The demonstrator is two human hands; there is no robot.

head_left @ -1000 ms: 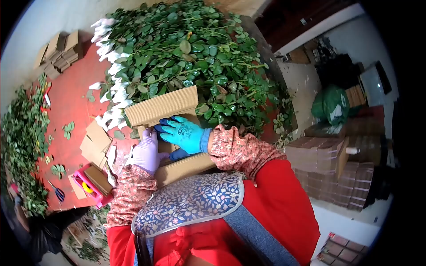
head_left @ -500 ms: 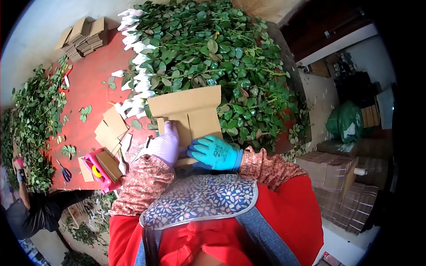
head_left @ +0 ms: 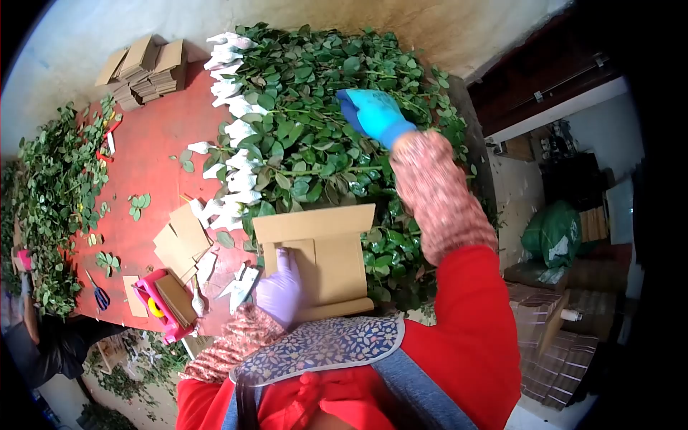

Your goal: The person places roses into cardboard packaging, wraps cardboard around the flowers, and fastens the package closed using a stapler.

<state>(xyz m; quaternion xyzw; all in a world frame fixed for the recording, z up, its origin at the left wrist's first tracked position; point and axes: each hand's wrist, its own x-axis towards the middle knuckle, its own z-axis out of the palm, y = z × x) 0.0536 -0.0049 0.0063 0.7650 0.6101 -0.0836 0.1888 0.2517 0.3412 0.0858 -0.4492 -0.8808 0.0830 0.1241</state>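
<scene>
A folded cardboard sheet (head_left: 333, 269) lies in front of me with its back flap raised and its near edge curled up. My left hand (head_left: 281, 290), in a lilac glove, rests on a smaller cardboard piece (head_left: 307, 258) at the sheet's left side, index finger stretched out over it. Stretched far forward, my right hand (head_left: 373, 115), in a blue coated glove, is over the leafy rose stems (head_left: 315, 129). Its fingers are curled down at the leaves; what is in them is hidden. White-wrapped rose heads (head_left: 240, 132) line the left edge of the pile.
On the red table (head_left: 154, 165) stand a cardboard stack (head_left: 147, 68), a pink holder (head_left: 161, 304) with cardboard pieces, and scissors (head_left: 99, 294). Loose cardboard rectangles (head_left: 179, 240) lie left of my left hand. Another person (head_left: 43, 344) is at the far left.
My right hand has left the cardboard sheet and moved forward over the rose stems. The left hand stays on the cardboard, which appears lower in view.
</scene>
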